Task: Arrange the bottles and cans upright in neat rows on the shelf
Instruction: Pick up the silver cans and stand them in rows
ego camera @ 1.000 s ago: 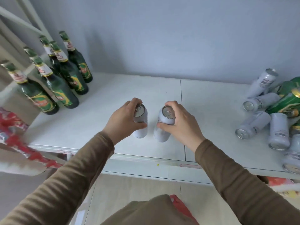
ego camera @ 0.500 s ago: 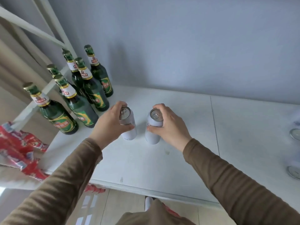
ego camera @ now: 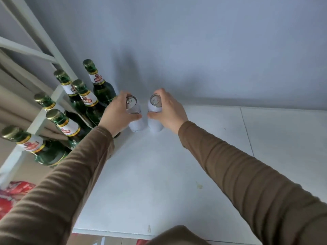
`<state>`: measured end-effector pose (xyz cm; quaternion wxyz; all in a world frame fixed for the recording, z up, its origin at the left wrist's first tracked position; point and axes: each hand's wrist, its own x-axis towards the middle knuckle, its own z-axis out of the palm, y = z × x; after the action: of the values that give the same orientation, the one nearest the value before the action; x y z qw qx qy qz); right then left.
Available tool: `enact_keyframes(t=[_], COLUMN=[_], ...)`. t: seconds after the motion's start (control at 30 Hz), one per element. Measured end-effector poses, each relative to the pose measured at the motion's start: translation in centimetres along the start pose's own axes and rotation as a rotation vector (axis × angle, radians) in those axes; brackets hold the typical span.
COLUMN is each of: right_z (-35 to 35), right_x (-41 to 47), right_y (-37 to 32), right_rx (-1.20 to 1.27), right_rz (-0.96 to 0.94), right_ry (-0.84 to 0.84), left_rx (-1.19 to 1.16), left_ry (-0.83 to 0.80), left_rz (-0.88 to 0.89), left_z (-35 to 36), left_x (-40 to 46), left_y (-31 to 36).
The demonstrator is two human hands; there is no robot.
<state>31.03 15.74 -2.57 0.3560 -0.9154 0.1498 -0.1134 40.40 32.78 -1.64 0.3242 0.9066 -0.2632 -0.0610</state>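
Two white cans stand upright side by side near the back wall of the white shelf (ego camera: 177, 174). My left hand (ego camera: 116, 114) grips the left can (ego camera: 135, 121) around its upper body. My right hand (ego camera: 169, 110) grips the right can (ego camera: 155, 122) the same way. Both silver tops with pull tabs face up. Several green glass bottles (ego camera: 96, 96) with gold caps and white neck labels stand upright in rows at the shelf's left end, just left of the left can. My left forearm hides the lower parts of some bottles.
A white metal shelf frame (ego camera: 44, 41) rises at the left behind the bottles. A grey wall (ego camera: 212, 50) closes the back. Red packaging (ego camera: 12, 195) lies below the shelf at the lower left. A seam (ego camera: 247, 135) splits the shelf surface at the right.
Both hands have carried the two cans left and back across the shelf, from near its front edge to beside the bottles by the wall. The pile of lying cans at the right has left the view.
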Motion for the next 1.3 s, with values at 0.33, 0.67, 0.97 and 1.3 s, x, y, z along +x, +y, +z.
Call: enact_keyframes(t=[0.33, 0.67, 0.97, 1.3], right_z=[1.5, 1.5, -2.0, -8.2], right_x=[4.0, 3.8, -1.4, -10.7], right_y=[-0.3, -1.0, -0.3, 2.8], right_rx=[-0.056, -0.082, -0.278, -0.415], right_rz=[0.078, 0.129, 0.129, 0.208], right_ry=[0.008, -0.032, 0.079, 0.200], left_rx=[-0.035, 0.114, 0.284, 0.263], left_ry=[-0.027, -0.082, 0.078, -0.033], left_rz=[-0.053, -0.023, 0.316, 0.504], left_z=[0.6, -0.2, -0.4, 5.3], left_x=[3.8, 4.1, 1.7, -2.7], left_y=[-0.9, -0.1, 2.5, 10.4])
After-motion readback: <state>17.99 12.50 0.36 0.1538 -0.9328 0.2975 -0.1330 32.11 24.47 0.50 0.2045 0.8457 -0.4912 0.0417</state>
